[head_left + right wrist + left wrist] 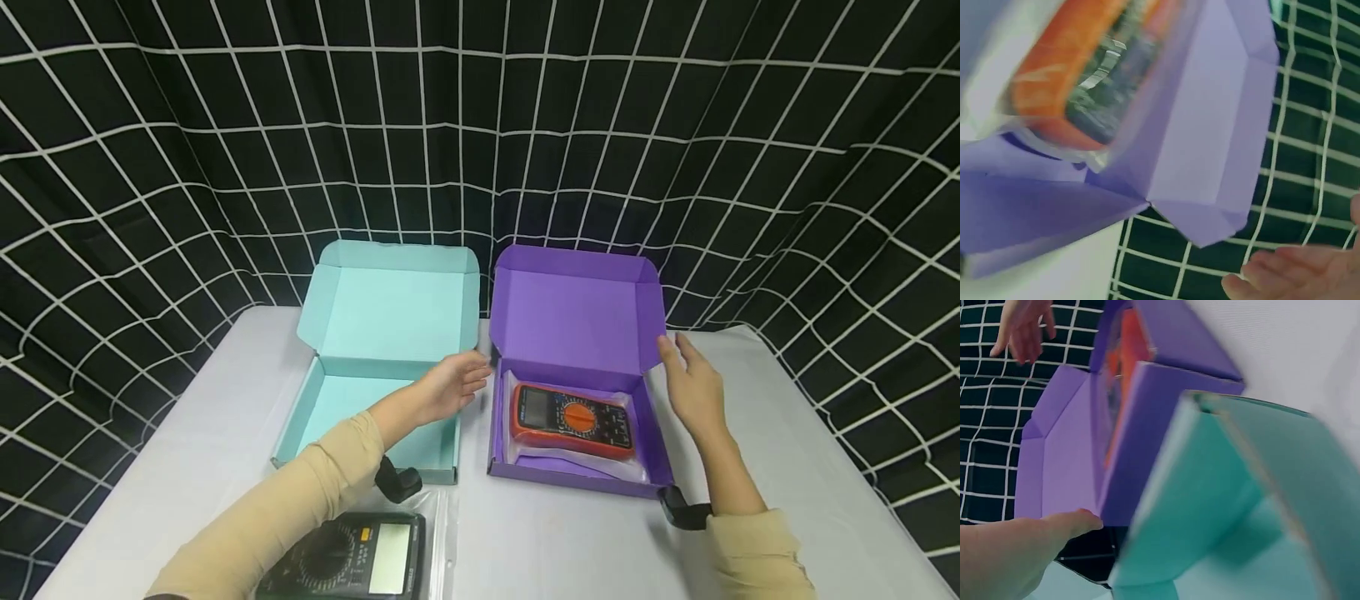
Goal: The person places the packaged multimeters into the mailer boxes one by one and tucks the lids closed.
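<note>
A purple box (570,304) stands with its lid raised. In it lies an orange-framed multimeter (573,417) with a round dial, in a clear plastic bag (1041,122). My left hand (453,385) is over the right side of an open teal box (397,312), fingers loosely bent close to the purple box's left edge; whether they touch it I cannot tell. Beside the right edge of the purple lid is my right hand (696,392), fingers extended and holding nothing. In the right wrist view its fingers (1272,272) appear apart from the lid.
A black multimeter (337,558) in a clear bag lies on the white table (540,542) at the near left, partly behind my left sleeve. Dark cloth with a white grid (465,158) hangs behind and at both sides.
</note>
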A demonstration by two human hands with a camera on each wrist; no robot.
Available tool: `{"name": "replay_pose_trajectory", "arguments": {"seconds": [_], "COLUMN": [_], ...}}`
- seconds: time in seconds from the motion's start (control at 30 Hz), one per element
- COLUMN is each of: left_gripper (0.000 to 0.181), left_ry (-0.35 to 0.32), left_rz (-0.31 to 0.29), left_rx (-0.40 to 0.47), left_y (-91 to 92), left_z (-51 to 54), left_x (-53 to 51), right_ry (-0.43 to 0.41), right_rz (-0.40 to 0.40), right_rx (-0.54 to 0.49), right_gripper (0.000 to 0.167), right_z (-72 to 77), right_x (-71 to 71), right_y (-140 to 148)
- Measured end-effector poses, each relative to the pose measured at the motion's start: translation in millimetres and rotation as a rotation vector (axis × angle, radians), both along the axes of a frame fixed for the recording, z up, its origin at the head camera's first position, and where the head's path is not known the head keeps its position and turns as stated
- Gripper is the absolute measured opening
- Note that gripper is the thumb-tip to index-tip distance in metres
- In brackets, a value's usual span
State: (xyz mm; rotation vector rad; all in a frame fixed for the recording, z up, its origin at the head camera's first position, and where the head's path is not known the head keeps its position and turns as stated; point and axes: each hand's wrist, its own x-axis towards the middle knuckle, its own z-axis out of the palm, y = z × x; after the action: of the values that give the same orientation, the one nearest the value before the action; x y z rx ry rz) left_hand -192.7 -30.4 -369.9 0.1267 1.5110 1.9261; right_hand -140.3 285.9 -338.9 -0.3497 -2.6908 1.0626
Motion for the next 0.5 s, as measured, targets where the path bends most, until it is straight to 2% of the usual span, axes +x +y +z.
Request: {"name": "replay_pose_trajectory", "arguments": {"seconds": [0.03,0.1,0.2,0.27,0.3,0.37,0.47,0.5], "left_gripper": [0.073,0.074,0.076,0.078,0.079,0.067,0.023,0.022], "left_ry": [-0.011,-0.037,-0.071,-0.102,-0.117,-0.147,-0.169,-0.175], "left_rz": [0.017,0.054,0.100,0.145,0.174,0.262,0.398,0.432], "left_rx": [0.022,0.049,0.050,0.056,0.059,0.057,0.062,0.078], "left_y": [2.6,8.7,18.9,25.5,28.4,34.3,41.7,43.7], "left_z": [1.5,3.9,5.5,6.2,6.6,6.7,6.0,5.9], "left_x": [-2.7,-7.2,-13.2,-15.8,-16.7,-19.2,-22.6,-23.4], "right_ry": [-0.004,-0.012,-0.027,-0.063,-0.095,-0.153,-0.200,-0.204], "right_rz": [-0.046,-0.105,-0.127,-0.113,-0.102,-0.094,-0.130,-0.153], "right_rx": [-0.100,-0.369,-0.791,-1.038,-1.125,-1.279,-1.488,-1.551], "right_gripper": [0.071,0.073,0.076,0.076,0.076,0.075,0.071,0.070], "right_z": [1.5,3.4,3.1,0.9,-0.7,-4.7,-12.6,-15.4], "right_x": [-1.0,-4.1,-9.0,-11.8,-12.9,-15.1,-19.2,-20.6], "right_y": [4,10,18,23,26,31,35,35]}}
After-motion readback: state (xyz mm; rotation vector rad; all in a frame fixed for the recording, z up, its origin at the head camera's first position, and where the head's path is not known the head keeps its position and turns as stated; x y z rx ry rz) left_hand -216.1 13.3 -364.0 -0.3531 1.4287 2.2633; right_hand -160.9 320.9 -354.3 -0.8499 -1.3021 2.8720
